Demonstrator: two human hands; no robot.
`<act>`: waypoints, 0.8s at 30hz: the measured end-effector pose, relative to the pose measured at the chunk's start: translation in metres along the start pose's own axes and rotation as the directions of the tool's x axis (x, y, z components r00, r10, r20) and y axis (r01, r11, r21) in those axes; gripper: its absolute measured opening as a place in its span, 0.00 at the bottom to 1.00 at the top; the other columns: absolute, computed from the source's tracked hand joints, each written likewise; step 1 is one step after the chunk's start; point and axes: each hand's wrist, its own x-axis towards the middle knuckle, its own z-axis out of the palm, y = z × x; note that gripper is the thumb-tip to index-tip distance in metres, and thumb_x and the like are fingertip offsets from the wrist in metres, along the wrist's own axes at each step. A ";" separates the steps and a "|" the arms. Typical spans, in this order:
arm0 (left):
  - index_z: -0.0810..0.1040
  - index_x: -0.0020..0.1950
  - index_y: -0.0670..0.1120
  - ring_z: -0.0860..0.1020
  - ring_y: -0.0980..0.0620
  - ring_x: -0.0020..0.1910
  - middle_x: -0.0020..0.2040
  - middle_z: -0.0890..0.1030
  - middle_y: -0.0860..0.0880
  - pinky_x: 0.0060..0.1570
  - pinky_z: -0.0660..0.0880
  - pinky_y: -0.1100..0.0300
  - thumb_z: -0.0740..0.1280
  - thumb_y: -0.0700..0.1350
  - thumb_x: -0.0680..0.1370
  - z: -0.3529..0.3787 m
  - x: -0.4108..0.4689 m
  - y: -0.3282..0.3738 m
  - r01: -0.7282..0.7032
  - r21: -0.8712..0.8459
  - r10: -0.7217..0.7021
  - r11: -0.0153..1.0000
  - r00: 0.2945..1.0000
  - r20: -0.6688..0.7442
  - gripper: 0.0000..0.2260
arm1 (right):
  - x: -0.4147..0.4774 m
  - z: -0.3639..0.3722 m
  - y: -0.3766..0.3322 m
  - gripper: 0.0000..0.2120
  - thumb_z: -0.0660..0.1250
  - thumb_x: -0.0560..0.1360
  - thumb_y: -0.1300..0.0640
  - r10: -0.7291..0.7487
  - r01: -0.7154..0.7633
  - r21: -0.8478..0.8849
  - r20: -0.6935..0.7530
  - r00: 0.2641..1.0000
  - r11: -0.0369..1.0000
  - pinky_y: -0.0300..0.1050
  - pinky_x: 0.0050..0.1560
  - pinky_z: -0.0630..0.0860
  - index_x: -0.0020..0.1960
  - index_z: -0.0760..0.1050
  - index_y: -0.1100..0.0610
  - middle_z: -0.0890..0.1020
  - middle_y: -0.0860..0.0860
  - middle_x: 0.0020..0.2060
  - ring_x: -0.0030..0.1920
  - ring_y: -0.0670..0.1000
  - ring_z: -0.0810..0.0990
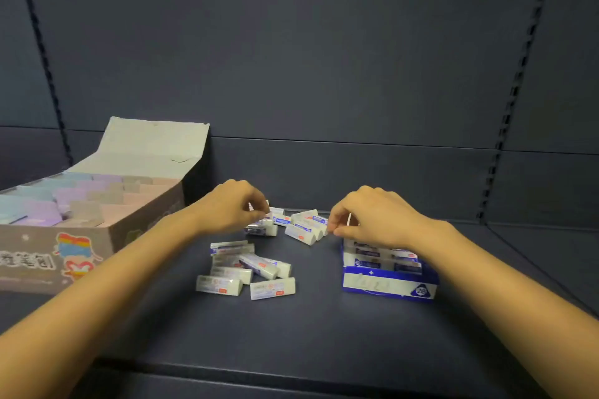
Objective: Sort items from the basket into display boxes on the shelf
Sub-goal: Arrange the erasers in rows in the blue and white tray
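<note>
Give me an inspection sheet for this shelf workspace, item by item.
Surface: dark shelf board.
Job's things: loose erasers in two heaps mid-shelf; blue display box at right, partly filled.
Clutter: grey carton at left, lid open, pastel items inside.
Hands: left hand pinches an eraser over the rear heap; right hand pinches a second eraser above the blue box.
Cables: nothing seen.
Surroundings: dark back panel, slotted uprights.

The left grip (pixel 231 207) and right grip (pixel 376 220) are bare hands on bare forearms (pixel 129 269).
</note>
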 end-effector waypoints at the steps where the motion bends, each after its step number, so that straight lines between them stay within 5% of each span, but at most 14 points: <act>1: 0.82 0.54 0.45 0.77 0.55 0.43 0.50 0.83 0.50 0.46 0.71 0.65 0.66 0.43 0.77 -0.001 -0.005 -0.008 0.022 0.036 -0.023 0.999 0.999 0.030 0.09 | 0.005 0.001 -0.007 0.08 0.64 0.76 0.51 -0.018 0.018 0.008 0.002 1.000 1.000 0.42 0.44 0.71 0.52 0.80 0.45 0.82 0.43 0.51 0.51 0.48 0.79; 7: 0.81 0.56 0.44 0.80 0.51 0.53 0.54 0.83 0.48 0.52 0.71 0.64 0.66 0.41 0.76 0.007 -0.024 -0.035 0.103 0.111 -0.119 0.989 0.980 0.157 0.10 | 0.028 0.009 -0.039 0.08 0.63 0.76 0.52 -0.092 0.090 0.035 0.040 0.995 0.995 0.43 0.47 0.71 0.52 0.80 0.45 0.82 0.45 0.50 0.52 0.50 0.78; 19: 0.80 0.56 0.41 0.74 0.56 0.45 0.55 0.82 0.44 0.50 0.70 0.65 0.67 0.40 0.76 0.012 -0.009 -0.045 0.038 0.049 -0.053 0.998 0.936 0.349 0.10 | 0.054 0.019 -0.068 0.09 0.63 0.77 0.52 -0.141 0.138 0.041 0.056 0.988 0.989 0.43 0.46 0.69 0.53 0.81 0.47 0.81 0.47 0.54 0.54 0.52 0.78; 24: 0.75 0.56 0.41 0.72 0.54 0.46 0.53 0.78 0.45 0.46 0.68 0.63 0.68 0.42 0.75 0.011 -0.009 -0.051 0.102 0.013 -0.103 0.995 0.970 0.222 0.11 | 0.061 0.021 -0.074 0.09 0.63 0.77 0.53 -0.146 0.142 0.054 0.062 0.987 0.988 0.43 0.46 0.69 0.54 0.81 0.49 0.81 0.48 0.54 0.54 0.52 0.77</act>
